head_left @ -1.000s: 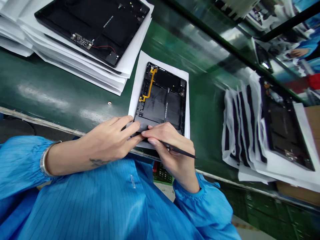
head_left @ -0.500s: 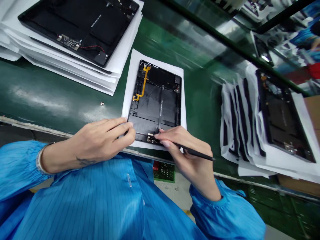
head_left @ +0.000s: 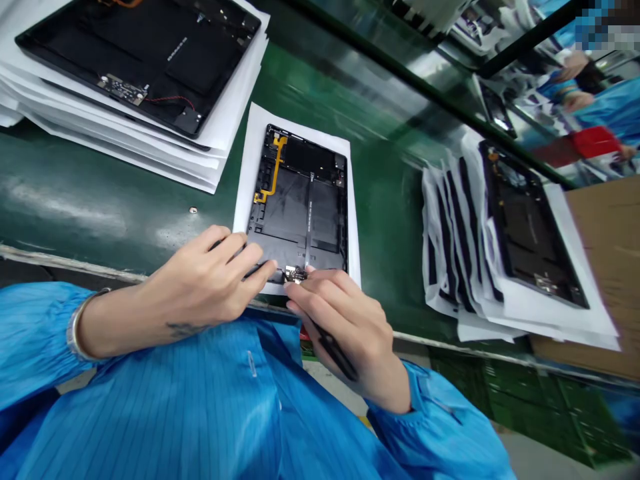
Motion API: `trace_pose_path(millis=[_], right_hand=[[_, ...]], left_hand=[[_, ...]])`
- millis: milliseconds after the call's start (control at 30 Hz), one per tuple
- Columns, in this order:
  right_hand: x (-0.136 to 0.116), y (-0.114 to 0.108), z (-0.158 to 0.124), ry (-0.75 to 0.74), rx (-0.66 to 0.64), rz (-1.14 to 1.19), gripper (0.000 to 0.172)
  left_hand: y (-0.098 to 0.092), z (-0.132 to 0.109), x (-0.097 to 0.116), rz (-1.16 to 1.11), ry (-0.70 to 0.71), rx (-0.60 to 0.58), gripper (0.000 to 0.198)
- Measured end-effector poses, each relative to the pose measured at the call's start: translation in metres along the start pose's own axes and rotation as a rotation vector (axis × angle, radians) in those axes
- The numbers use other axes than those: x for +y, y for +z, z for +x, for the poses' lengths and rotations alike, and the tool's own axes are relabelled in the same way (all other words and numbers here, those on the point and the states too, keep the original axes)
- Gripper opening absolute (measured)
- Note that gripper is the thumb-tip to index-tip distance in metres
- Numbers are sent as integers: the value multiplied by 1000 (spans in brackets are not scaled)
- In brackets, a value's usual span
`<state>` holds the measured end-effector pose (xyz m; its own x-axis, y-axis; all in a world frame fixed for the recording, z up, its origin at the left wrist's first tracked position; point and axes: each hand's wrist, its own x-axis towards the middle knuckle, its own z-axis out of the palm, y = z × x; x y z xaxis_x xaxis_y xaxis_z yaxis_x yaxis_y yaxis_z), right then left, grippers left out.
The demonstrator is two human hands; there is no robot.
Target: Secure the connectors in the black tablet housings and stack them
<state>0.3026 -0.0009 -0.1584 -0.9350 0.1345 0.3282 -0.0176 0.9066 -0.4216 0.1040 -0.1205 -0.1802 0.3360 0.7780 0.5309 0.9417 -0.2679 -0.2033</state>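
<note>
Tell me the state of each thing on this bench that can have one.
Left hand: fingers at the small circuit board, grip unclear.
Right hand: holding a black pointed tool.
Small circuit board: at the housing's near edge, between both hands.
Open tablet housing: lying interior up on a white paper sheet.
Yellow flex cable: lying along the housing's far left.
Second tablet housing: interior up on a paper stack.

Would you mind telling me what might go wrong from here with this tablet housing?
The small circuit board at the edge of the tablet housing sits tightly between the left hand and right hand, so it could be bent or misaligned, perhaps by the black tool. The loose white sheet might also slide on the green bench.
</note>
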Motion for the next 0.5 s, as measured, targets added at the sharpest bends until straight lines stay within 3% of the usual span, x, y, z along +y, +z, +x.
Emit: trace_pose_path(millis=[67, 233, 333, 500], right_hand=[[0, -1, -1, 23, 30, 38, 16], [10, -2, 5, 218, 250, 354, 23], [13, 1, 17, 271, 211, 436, 19], [14, 8, 29, 304, 164, 469, 16]], left_hand=[[1, -3, 0, -14, 2, 14, 24], [0, -22, -10, -196, -60, 17, 30], [-5, -30, -20, -274, -102, -35, 35], [-7, -23, -27, -218, 9, -60, 32]])
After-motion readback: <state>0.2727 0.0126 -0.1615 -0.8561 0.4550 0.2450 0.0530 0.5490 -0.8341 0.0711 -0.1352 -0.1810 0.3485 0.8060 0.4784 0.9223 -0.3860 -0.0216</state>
